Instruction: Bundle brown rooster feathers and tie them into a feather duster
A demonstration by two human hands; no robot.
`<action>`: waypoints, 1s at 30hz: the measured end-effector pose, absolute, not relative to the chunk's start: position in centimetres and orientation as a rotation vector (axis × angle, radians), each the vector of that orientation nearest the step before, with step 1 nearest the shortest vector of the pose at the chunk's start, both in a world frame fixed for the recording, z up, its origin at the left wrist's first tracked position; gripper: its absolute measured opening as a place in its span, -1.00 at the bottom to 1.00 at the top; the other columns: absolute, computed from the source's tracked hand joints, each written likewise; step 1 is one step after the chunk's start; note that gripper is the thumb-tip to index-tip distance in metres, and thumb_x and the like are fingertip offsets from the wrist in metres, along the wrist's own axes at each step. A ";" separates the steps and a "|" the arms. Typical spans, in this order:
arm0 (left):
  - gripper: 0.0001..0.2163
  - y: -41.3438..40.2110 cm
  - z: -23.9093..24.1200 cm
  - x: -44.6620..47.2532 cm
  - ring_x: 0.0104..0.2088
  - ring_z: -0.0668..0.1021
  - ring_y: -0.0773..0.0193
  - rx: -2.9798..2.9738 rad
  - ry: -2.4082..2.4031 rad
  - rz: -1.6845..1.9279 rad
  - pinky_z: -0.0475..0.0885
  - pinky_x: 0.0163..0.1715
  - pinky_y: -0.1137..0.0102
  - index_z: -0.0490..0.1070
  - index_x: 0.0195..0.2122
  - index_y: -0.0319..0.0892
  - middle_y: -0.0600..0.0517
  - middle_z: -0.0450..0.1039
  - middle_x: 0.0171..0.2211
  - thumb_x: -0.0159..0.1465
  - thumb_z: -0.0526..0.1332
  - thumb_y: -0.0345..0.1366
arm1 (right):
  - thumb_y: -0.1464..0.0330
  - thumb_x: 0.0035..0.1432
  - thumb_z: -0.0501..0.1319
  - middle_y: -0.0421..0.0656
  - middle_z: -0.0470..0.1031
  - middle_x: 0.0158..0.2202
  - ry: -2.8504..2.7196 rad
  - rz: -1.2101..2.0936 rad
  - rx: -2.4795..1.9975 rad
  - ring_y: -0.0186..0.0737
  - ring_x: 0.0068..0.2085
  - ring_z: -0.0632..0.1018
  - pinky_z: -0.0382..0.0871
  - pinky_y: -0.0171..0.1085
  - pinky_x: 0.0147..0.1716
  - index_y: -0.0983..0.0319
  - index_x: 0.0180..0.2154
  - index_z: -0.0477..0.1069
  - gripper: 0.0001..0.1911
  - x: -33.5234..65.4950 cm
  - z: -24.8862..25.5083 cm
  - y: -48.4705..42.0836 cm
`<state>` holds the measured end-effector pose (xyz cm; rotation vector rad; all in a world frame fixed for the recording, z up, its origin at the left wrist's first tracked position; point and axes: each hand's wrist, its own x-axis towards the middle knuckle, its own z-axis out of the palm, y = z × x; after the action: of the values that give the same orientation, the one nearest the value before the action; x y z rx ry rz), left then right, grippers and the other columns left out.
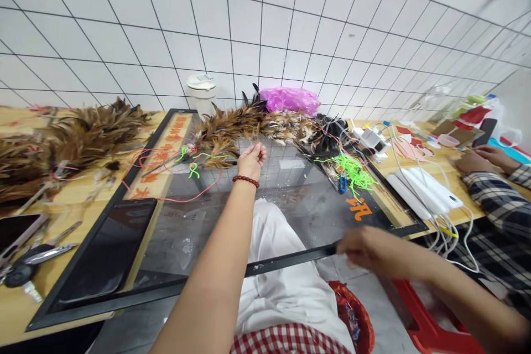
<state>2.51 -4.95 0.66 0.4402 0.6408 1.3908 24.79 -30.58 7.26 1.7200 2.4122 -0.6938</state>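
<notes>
Feathers (226, 128), brown, heaped along far edge of glass (315, 210), just beyond left hand (251, 159). Grip there narrow, fingers curled in, tips together; can't tell whether on anything. Bracelet (245, 179) on same wrist. Near rim (290, 262), at its right part: right hand (360, 251), blurred (too smeared to read), so can't tell grip. Right of brown heap, pale feathers (286, 126), then black feathers (332, 135); behind, purple bag (290, 100) and cup (202, 95). Green cord (354, 172) with blue clip (342, 182) at right of glass, red thread (182, 200) looped at left. Phone (110, 249) on left front corner. Far right, another person's hands (477, 161) above table (464, 191).
</notes>
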 end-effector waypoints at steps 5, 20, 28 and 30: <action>-0.94 -5.1 0.9 2.4 -0.53 0.49 0.46 0.395 0.664 1.392 0.37 -0.46 0.53 0.43 -0.43 -0.31 0.02 0.47 -0.51 0.09 0.29 -0.53 | 0.35 0.15 0.08 -0.08 0.58 -0.23 2.580 -0.337 1.839 -0.18 -0.22 0.54 0.31 -0.29 -0.21 0.19 -0.13 0.49 -0.70 21.8 9.0 -14.8; -0.90 -4.8 0.6 2.9 -0.55 0.46 0.47 0.371 0.729 1.404 0.33 -0.46 0.51 0.42 -0.43 -0.29 0.04 0.46 -0.54 0.04 0.33 -0.48 | -0.03 -0.11 0.30 0.13 0.30 -0.01 2.363 0.690 2.329 0.12 -0.02 0.31 0.15 -0.08 -0.09 0.28 0.07 0.29 -0.22 18.2 6.2 5.0; -0.85 -4.6 0.2 3.0 -0.55 0.46 0.47 0.402 0.730 1.402 0.31 -0.46 0.50 0.40 -0.43 -0.29 0.04 0.46 -0.54 0.01 0.37 -0.42 | 0.41 0.24 -0.06 0.07 0.31 -0.10 2.467 0.857 2.136 0.03 -0.06 0.22 0.01 -0.06 -0.13 0.25 -0.13 0.46 -0.66 17.9 5.6 3.7; -0.85 -4.7 0.3 3.0 -0.55 0.46 0.47 0.404 0.729 1.402 0.31 -0.46 0.50 0.40 -0.43 -0.28 0.04 0.46 -0.53 0.02 0.36 -0.43 | 0.40 0.26 -0.09 0.07 0.30 -0.09 2.481 0.880 2.165 0.04 -0.05 0.20 -0.01 -0.04 -0.12 0.23 -0.09 0.44 -0.64 18.0 5.5 1.7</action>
<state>3.00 -4.66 0.30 0.4041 0.7290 1.4023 18.05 1.73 5.53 2.1649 2.4809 0.8805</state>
